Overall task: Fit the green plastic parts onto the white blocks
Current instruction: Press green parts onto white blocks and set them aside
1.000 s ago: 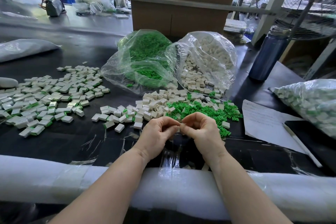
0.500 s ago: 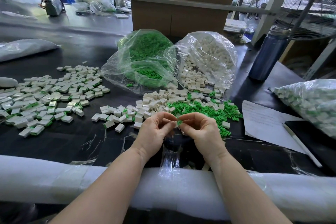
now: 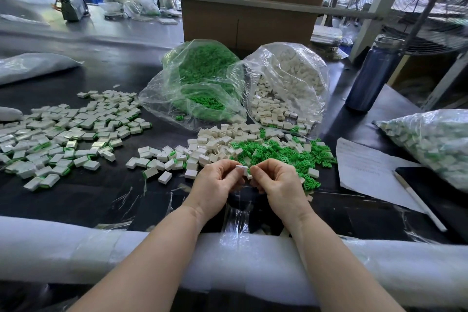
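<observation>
Padding of white foam (image 3: 152, 253) wraps the near edge of the black table (image 3: 76, 200), and both forearms cross over it. Just beyond, the left hand (image 3: 215, 185) and the right hand (image 3: 279, 185) meet fingertip to fingertip above the table, each with its fingers curled in. Between them they pinch a small white plastic block (image 3: 242, 169), the left thumb and forefinger on its left end and the right fingertips on its right end (whether a green part sits in it is hidden by the fingers).

Directly behind the hands lies a loose heap of small green plastic parts (image 3: 278, 153), touching a loose heap of bare white blocks (image 3: 215, 145) on its left. Farther left, well apart from these, spreads a wide scatter of white blocks with green edges showing (image 3: 63, 134).

To the right rest a creased white sheet of paper (image 3: 367, 167) and a white pen (image 3: 417, 200) lying across its corner, with a clear bag of mixed white and green pieces (image 3: 430, 144) beyond.

Behind the heaps sit two open clear plastic bags side by side, one of green parts (image 3: 202, 78) and one of white blocks (image 3: 291, 81). A dark blue metal bottle (image 3: 372, 76) stands upright at the right, and a brown cardboard box (image 3: 248, 18) rises at the back.
</observation>
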A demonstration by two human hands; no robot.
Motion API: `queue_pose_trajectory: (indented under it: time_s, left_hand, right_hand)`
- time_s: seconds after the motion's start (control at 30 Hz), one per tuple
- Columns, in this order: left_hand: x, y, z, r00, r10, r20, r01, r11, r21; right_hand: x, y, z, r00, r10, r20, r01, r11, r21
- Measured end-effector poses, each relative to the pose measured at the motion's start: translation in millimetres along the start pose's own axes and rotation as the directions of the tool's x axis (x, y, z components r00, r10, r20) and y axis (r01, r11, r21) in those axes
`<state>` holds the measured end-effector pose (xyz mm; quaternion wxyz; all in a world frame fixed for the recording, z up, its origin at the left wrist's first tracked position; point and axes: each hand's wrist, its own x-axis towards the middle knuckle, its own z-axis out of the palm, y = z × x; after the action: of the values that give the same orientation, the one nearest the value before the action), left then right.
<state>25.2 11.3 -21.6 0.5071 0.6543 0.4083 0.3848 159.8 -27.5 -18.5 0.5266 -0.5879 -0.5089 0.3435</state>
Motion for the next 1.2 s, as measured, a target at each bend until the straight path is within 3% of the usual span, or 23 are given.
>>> queue_pose_trajectory:
  time_s: [0.27,0.43,0.77,1.07,1.2]
  left_hand:
    - [-0.3,1.3,-0.1,0.999,-0.015,0.030,0.012,0.992,0.126]
    - [-0.7,0.7,0.2,1.000,-0.020,0.023,0.016,0.991,0.135]
    - [-2.2,-2.3,3.7,0.996,0.082,-0.016,-0.078,0.983,0.165]
    - [2.3,-5.1,2.0,0.993,0.066,-0.097,-0.047,0.980,0.192]
    - [1.8,-4.0,1.4,0.994,0.053,-0.099,-0.040,0.990,0.134]
  right_hand:
    - [0.4,1.5,0.4,0.999,0.023,0.048,-0.017,0.992,-0.126]
    - [0.5,0.9,0.1,0.998,0.021,0.063,-0.015,0.995,-0.095]
    - [1.6,2.5,0.2,0.999,-0.005,-0.038,0.005,1.000,0.012]
    - [3.8,8.2,-2.0,0.991,-0.022,-0.132,-0.002,0.985,-0.174]
    - [1.6,5.1,-2.4,0.994,-0.046,-0.098,0.033,0.991,-0.131]
